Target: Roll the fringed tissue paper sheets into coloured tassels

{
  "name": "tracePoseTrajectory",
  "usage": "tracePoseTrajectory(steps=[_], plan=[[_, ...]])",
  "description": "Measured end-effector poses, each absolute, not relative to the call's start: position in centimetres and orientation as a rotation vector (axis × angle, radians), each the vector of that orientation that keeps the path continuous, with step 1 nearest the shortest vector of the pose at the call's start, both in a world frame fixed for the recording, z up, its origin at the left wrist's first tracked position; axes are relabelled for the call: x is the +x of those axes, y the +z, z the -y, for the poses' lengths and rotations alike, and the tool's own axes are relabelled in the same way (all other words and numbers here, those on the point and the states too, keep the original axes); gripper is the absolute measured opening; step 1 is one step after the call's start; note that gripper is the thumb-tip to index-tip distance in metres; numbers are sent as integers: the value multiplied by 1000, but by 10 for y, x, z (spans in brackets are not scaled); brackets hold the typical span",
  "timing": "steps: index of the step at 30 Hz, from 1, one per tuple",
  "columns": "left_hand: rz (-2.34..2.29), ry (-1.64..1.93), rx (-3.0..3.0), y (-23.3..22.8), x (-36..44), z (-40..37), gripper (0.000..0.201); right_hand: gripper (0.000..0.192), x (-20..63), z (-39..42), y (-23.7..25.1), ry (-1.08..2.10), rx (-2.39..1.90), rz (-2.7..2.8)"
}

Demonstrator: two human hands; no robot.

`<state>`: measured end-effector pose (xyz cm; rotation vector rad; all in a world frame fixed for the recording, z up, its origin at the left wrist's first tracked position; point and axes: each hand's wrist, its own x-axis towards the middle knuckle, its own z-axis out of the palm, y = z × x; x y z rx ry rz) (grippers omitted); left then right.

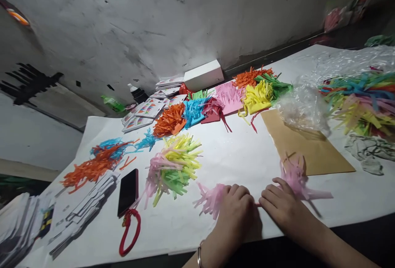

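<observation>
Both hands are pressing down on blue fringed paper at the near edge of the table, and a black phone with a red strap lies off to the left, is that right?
Not quite. The head view shows the fringed paper under the left hand and right hand is pink, not blue. The black phone with its red strap does lie to the left.

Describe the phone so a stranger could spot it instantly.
Start at the white-covered table and go to its near left part, left of the pink, yellow and green fringed paper pile. The phone lies flat there, dark and glossy, with a red wrist loop.
</observation>
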<state>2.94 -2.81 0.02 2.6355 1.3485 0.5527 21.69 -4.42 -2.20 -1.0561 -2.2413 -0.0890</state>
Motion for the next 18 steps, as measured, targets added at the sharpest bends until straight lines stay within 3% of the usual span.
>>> tracePoseTrajectory(steps=[6, 10, 15, 18], plan=[[-1117, 618, 1557, 42, 24, 44, 22, 35, 234, 56, 12, -20, -828, 2096], [-901, 642, 922, 44, 41, 50, 36, 24, 239, 65, 38, 56, -826, 1937], [-715, 916, 836, 29, 69, 53, 34, 20, 239, 73, 44, 352, -841, 1724], [-736, 1087, 899, 24, 83, 53, 31, 32, 244, 78, 32, 479, -837, 1668]])
